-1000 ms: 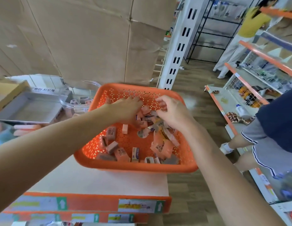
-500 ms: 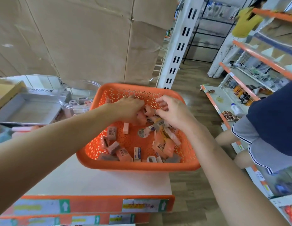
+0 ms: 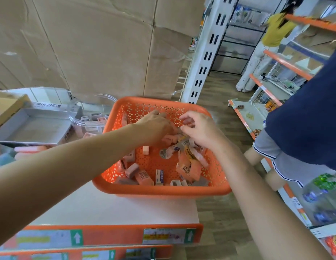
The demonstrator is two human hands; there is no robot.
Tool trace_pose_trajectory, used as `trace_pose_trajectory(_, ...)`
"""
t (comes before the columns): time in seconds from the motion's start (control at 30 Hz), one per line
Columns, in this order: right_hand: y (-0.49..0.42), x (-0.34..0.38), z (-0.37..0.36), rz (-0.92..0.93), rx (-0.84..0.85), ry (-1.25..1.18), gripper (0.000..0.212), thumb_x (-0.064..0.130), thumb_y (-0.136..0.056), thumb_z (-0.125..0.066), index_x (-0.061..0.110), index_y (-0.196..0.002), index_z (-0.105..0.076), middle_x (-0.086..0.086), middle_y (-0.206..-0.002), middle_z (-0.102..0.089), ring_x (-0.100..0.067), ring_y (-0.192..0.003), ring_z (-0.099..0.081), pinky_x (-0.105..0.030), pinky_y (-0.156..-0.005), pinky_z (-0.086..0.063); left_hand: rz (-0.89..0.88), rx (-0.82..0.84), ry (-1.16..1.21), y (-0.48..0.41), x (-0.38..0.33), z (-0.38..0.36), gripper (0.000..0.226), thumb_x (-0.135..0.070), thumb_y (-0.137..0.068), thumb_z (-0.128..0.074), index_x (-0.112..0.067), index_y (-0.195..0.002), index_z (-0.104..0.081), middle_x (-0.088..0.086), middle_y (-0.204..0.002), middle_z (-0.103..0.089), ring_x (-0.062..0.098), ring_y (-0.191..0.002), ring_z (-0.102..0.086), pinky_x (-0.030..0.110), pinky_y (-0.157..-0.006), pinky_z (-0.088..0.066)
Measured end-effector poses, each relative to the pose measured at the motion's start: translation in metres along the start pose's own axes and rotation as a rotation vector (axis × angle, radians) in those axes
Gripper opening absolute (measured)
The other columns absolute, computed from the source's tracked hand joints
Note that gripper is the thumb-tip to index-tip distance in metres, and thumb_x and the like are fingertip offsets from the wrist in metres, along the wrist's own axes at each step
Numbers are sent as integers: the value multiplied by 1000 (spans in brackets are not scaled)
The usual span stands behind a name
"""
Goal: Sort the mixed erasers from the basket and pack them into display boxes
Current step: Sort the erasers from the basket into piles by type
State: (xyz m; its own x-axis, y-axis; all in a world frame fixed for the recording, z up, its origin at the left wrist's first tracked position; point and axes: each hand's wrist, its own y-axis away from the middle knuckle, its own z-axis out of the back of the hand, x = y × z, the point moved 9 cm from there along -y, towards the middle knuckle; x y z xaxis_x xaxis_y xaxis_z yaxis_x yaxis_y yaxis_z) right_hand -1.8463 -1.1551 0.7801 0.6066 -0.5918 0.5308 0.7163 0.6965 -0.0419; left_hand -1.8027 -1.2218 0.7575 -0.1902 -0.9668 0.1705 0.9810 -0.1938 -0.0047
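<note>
The orange basket [image 3: 159, 190] sits on a white shelf top [image 3: 110, 207] and holds several mixed erasers [image 3: 142, 175], most of them pink, some in printed sleeves. Both my hands reach into its far half. My left hand [image 3: 155, 126] curls over a clump of pink erasers [image 3: 168, 138] and grips them. My right hand [image 3: 201, 130] is beside it, its curled fingers and thumb meeting at a small pink eraser by my left fingertips. An empty grey display box [image 3: 32, 128] lies to the basket's left.
A clear plastic tub [image 3: 92, 111] with a few erasers stands between the box and the basket. Long pink erasers [image 3: 30, 149] lie at the far left. Cardboard [image 3: 107, 44] walls the back. A person in a navy top [image 3: 304, 119] crouches close on the right.
Both hands stay in the far part of the basket, fingertips moving closer together. My left hand has gathered pink erasers under its fingers. The view has shifted slightly.
</note>
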Motion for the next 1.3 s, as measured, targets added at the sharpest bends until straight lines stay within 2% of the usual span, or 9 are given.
trace_pose_trajectory(0.17, -1, 0, 2, 6, -23, -1, 30, 19, -90, -58, 21, -121, -58, 3, -121, -59, -13, -105, -57, -33, -92, -47, 65, 37, 149, 5, 16, 2, 38, -41, -86, -59, -21, -119, -59, -6, -120, -57, 16, -114, -46, 30, -97, -32)
trace_pose_trajectory(0.27, -1, 0, 3, 10, -26, 8, 33, 19, -91, -57, 20, -124, -56, 3, -124, -58, -12, -103, -58, -26, -84, -48, 205, 16, 206, 13, 38, 9, 41, -44, -87, -55, -15, -115, -58, 2, -113, -60, 20, -105, -55, 33, -87, -45)
trace_pose_trajectory(0.37, -1, 0, 2, 6, -11, 15, 32, 20, -93, -55, 21, -124, -55, 4, -125, -57, -15, -94, -64, -22, -73, -49, 351, 10, 170, 23, 65, 13, 39, -44, -90, -50, -14, -114, -56, 3, -116, -60, 21, -103, -57, 32, -78, -46)
trace_pose_trajectory(0.5, -1, 8, -8, 50, 79, 59, 37, 21, -93, -56, 20, -130, -52, 2, -131, -55, -14, -114, -55, -23, -87, -45, 453, -74, 244, 38, 86, 13, 31, -44, -89, -47, -16, -75, -47, 11, -99, -62, 27, -86, -55, 32, -69, -42)
trace_pose_trajectory(0.57, 0, 16, -18, 95, 151, 69, 40, 20, -92, -57, 18, -132, -51, 0, -133, -55, -13, -118, -53, -27, -98, -42, 497, -112, 240, 45, 90, 13, 33, -43, -89, -45, -19, -67, -40, 9, -92, -62, 23, -78, -49, 30, -66, -35)
trace_pose_trajectory(0.77, -11, 43, -35, 218, 280, 300, 48, 10, -91, -53, 16, -138, -45, -4, -137, -51, -18, -122, -49, -23, -94, -38, 545, -216, 168, 49, 95, 22, 26, -39, -92, -45, -16, -87, -56, 8, -104, -64, 25, -101, -55, 35, -93, -32)
trace_pose_trajectory(1.03, -26, 63, -75, 318, 366, 496, 49, 13, -88, -59, 15, -136, -48, -12, -119, -61, -26, -103, -60, -39, -87, -49, 539, -266, 229, 50, 100, 22, 28, -39, -93, -45, -16, -79, -43, 12, -104, -62, 29, -98, -55, 34, -90, -32)
trace_pose_trajectory(1.17, -33, 66, -84, 359, 345, 605, 59, 22, -89, -60, 21, -142, -37, -10, -127, -58, -27, -113, -56, -36, -91, -47, 532, -283, 253, 50, 102, 21, 30, -42, -94, -43, -15, -79, -41, 13, -101, -61, 30, -94, -55, 34, -88, -33)
trace_pose_trajectory(1.3, -33, 72, -86, 388, 250, 585, 49, 32, -88, -61, 17, -133, -46, -8, -124, -60, -26, -113, -56, -37, -92, -46, 522, -307, 276, 51, 104, 21, 31, -42, -93, -44, -14, -82, -49, 12, -100, -62, 28, -92, -56, 34, -87, -34)
